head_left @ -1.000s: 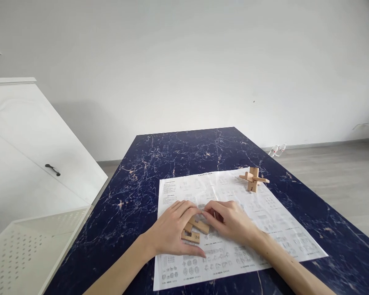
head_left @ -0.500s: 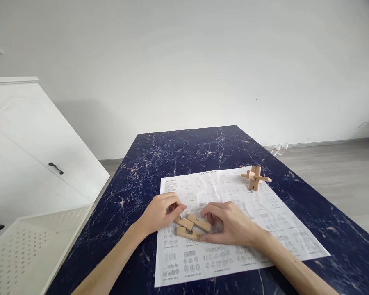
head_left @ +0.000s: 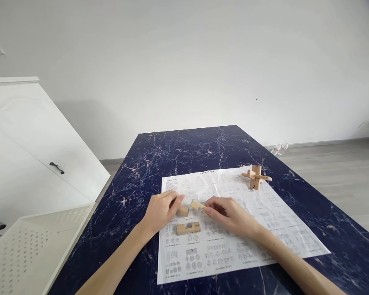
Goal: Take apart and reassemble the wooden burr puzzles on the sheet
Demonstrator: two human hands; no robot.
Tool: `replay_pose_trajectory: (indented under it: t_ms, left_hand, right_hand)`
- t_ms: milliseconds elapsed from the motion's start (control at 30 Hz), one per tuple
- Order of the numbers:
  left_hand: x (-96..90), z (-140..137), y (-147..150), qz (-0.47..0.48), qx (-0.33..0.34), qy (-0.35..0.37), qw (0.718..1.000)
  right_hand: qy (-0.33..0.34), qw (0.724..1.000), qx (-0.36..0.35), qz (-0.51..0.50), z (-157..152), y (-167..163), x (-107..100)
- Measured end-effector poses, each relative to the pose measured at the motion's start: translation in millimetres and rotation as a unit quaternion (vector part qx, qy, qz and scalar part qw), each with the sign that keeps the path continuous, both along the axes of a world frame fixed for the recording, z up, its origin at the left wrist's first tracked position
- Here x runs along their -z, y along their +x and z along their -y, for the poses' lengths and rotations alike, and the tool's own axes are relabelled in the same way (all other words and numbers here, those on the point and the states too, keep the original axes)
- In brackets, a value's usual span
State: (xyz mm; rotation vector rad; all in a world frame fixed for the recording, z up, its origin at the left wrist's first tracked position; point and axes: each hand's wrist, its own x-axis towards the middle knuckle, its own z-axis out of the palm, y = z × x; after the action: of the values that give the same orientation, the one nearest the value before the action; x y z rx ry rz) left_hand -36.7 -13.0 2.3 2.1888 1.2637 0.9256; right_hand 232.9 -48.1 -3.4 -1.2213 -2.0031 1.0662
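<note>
My right hand (head_left: 229, 214) pinches a notched wooden puzzle piece (head_left: 197, 204), its free end pointing left just above the paper. My left hand (head_left: 162, 209) is curled, fingers closed around another wooden puzzle piece (head_left: 183, 211); only its right end shows, the rest is hidden under the hand. A third notched puzzle piece (head_left: 188, 229), with a dark mark at its right end, lies by itself on the paper sheet (head_left: 209, 262), nearer to me than both hands. Small printed diagrams cover the sheet.
An assembled wooden cross puzzle (head_left: 256, 178) stands at the sheet's far right corner. The dark blue marbled table (head_left: 178, 151) reaches toward a wall. To the left are a white cabinet (head_left: 33, 135) and a perforated white panel (head_left: 27, 246). Clear plastic bottles (head_left: 279, 148) stand beyond the right edge.
The grouped pieces are now apart. My right hand has taken one and lifted it slightly; my left hand has drawn another away to the far left. The marked piece stays on the sheet.
</note>
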Motion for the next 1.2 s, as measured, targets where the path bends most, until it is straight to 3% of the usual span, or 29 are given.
replay_pose_trajectory:
  t_ms: [167,267,367,433,567,667,733,800,867,933,1000,1200]
  left_hand:
    - [-9.9,3.6,5.9,0.112,-0.067,-0.090,0.987]
    - [-18.2,8.1,13.9,0.320,-0.061,-0.253,0.911]
    - [-21.9,12.5,20.6,0.414,-0.055,-0.334,0.845]
    - [-20.3,14.4,22.9,0.438,-0.046,-0.357,0.824]
    - [-12.7,15.5,23.6,0.444,-0.010,-0.377,0.813]
    - [-10.1,16.5,24.1,0.407,0.015,-0.372,0.834]
    - [-10.0,18.9,24.7,0.341,0.014,-0.319,0.884]
    - [-9.4,22.2,24.8,0.226,0.005,-0.219,0.949]
    - [-6.9,24.9,24.0,0.087,0.005,-0.111,0.990]
    - [-2.7,26.1,22.5,-0.022,0.013,-0.036,0.999]
    - [1.5,25.4,21.2,-0.068,0.015,-0.003,0.998]
    - [3.7,21.1,21.6,-0.083,0.021,-0.031,0.996]
  right_hand:
    - [-0.027,0.999,0.014,-0.029,-2.0,1.2,-4.2]
    - [-0.027,0.999,0.013,-0.024,-2.7,0.6,-2.7]
    - [-0.025,0.999,0.015,-0.021,-3.2,0.0,0.0]
    - [-0.025,0.999,0.018,-0.022,-3.3,-0.3,1.0]
    - [-0.037,0.998,0.023,-0.035,-2.9,0.0,0.6]
    - [-0.063,0.996,0.025,-0.060,-3.3,1.6,0.2]
    - [-0.079,0.993,0.027,-0.080,-4.0,2.9,0.4]
    - [-0.088,0.991,0.028,-0.097,-4.6,4.0,0.8]
    - [-0.090,0.990,0.029,-0.107,-4.8,4.7,0.8]
    - [-0.091,0.989,0.030,-0.113,-4.6,5.2,0.1]
    - [-0.094,0.988,0.029,-0.119,-4.3,5.5,-1.5]
    - [-0.122,0.978,0.038,-0.165,-3.8,6.9,-6.5]
